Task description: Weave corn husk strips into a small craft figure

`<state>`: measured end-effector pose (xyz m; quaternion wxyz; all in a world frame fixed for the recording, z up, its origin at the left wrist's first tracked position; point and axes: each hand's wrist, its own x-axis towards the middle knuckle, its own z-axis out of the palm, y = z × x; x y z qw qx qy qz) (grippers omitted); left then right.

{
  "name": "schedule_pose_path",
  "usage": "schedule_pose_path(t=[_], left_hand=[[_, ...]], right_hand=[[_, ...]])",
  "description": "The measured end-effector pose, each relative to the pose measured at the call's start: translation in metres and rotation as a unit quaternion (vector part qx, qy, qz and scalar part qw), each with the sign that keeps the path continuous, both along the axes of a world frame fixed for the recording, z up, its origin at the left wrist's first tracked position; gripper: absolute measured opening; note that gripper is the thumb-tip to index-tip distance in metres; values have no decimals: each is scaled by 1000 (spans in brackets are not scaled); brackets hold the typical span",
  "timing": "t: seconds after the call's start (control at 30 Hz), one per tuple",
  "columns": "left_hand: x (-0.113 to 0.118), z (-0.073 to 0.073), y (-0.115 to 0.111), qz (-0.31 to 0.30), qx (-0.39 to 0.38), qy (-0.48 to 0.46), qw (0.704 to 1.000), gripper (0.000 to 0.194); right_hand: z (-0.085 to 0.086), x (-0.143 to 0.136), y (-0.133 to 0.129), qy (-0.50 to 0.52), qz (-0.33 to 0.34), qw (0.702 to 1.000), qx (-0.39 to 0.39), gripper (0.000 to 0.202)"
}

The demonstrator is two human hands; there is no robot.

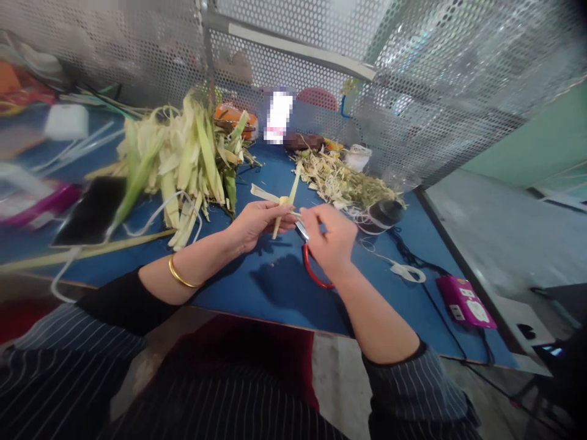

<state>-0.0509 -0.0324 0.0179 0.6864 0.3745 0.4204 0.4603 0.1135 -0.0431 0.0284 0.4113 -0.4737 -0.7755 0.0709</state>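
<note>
Above the blue table, my left hand (pixel 257 225) is closed on a small folded piece of pale corn husk (pixel 284 201), with strips sticking out of it in several directions. My right hand (pixel 334 237) is pinched close beside it, fingertips on the end of a thin husk strip. Under my right hand are scissors (pixel 308 264) with red handles, partly hidden by the hand; a bit of blade shows between my hands. A large bundle of corn husks (pixel 183 153) lies to the left of my hands.
Husk scraps (pixel 339 177) are heaped at the back right, near a black spool (pixel 385 215) with white thread. A black phone (pixel 92 211) with a white cable lies left. A magenta pack (pixel 466 301) sits at the right edge beside black cables. Perforated metal panels (pixel 293 55) stand behind.
</note>
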Motion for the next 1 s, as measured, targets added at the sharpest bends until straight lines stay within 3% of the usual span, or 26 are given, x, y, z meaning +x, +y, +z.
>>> schedule_pose_path(t=[0.1, 0.27, 0.43, 0.6, 0.73, 0.8, 0.9, 0.93, 1.0], left_hand=[[0, 0, 0, -3, 51, -10, 999, 12], [3, -3, -1, -23, 94, 27, 995, 14], [2, -5, 2, 3, 70, 47, 996, 17], [0, -4, 2, 28, 59, 42, 997, 17], [0, -1, 2, 39, 56, 25, 997, 15], [-1, 0, 3, 41, 60, 13, 997, 14], [-3, 3, 3, 13, 51, -3, 999, 15], [-4, 3, 3, 1, 49, -7, 999, 17], [-4, 4, 2, -11, 47, -9, 999, 23]], right_hand=[[-9, -14, -7, -26, 40, 994, -103, 33], [-22, -21, 0, 44, 57, 975, -211, 34], [-15, -22, -3, 99, 151, 937, -298, 30], [-10, -23, -11, 57, 216, 919, -325, 26], [-10, -20, -12, -20, 233, 935, -266, 29], [-9, -16, -8, -36, 172, 971, -165, 30], [-6, -5, 3, -10, 6, 1000, 6, 24], [-6, -2, 7, -13, -28, 999, 36, 23], [-6, 4, 15, -51, -31, 998, 36, 22]])
